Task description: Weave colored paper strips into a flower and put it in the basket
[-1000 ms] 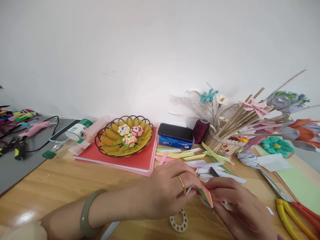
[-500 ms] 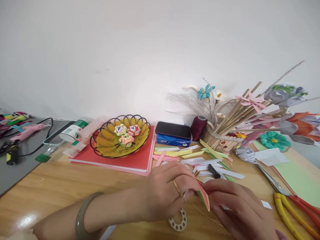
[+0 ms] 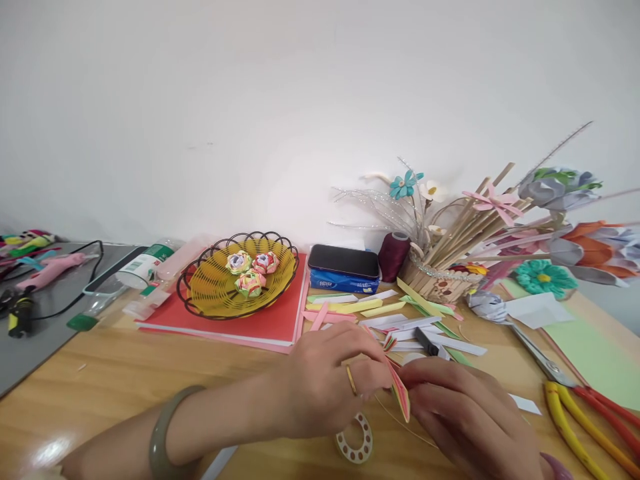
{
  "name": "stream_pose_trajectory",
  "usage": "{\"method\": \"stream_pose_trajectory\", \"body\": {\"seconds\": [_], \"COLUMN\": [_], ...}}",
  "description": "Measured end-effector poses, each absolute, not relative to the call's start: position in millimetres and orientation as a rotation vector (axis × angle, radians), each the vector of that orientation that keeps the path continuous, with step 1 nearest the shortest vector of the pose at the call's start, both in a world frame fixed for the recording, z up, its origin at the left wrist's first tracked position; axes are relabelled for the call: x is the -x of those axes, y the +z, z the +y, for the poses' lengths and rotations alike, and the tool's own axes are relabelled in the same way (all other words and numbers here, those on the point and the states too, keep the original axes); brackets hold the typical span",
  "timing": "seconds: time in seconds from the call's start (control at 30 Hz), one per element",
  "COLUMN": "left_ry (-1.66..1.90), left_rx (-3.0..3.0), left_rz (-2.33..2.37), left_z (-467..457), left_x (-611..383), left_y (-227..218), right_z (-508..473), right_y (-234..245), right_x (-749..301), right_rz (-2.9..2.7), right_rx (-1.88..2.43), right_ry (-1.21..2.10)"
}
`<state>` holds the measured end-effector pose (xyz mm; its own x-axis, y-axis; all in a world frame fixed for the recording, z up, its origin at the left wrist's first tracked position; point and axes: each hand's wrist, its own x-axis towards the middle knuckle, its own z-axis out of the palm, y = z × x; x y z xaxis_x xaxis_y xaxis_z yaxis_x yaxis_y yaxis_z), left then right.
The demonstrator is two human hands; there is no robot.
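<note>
Between my two hands is a bundle of folded coloured paper [image 3: 399, 393], with pink, yellow and green layers showing at its edge. My left hand [image 3: 335, 377], wearing a gold ring, pinches it from the left side. My right hand [image 3: 475, 413] has its fingers closed against its right side; the fingertips there are partly hidden. A thin thread [image 3: 407, 432] runs over the table below the paper. Close under my left hand lies a white ring with round holes [image 3: 355, 440].
Folded paper strips [image 3: 390, 321] lie scattered behind my hands. A yellow woven basket [image 3: 200, 293] with three paper flowers stands on red paper [image 3: 165, 319]. Scissors [image 3: 560, 380] lie at right, near a stick pot [image 3: 430, 280]. A phone [image 3: 343, 261] rests on a blue tissue pack [image 3: 343, 281].
The folded paper has tilted a little and shifted slightly left between my hands. Both hands keep their hold, and the whole view has moved slightly.
</note>
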<state>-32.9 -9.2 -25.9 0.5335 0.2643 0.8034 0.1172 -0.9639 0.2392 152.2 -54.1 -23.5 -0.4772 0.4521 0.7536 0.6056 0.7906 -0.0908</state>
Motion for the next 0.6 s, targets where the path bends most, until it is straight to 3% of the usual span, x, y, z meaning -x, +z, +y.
{"method": "stream_pose_trajectory", "body": {"seconds": [0.3, 0.6], "left_ry": [1.589, 1.414], "left_rx": [-2.738, -2.837], "left_rz": [0.157, 0.029], "left_z": [-1, 8], "left_x": [31, 38], "left_y": [-32, -32], "right_z": [-54, -54], "right_y": [-32, -44], "right_x": [-153, -156], "right_rz": [-2.175, -2.275], "right_rx": [0.74, 0.712], "right_ry": [-0.196, -0.14]}}
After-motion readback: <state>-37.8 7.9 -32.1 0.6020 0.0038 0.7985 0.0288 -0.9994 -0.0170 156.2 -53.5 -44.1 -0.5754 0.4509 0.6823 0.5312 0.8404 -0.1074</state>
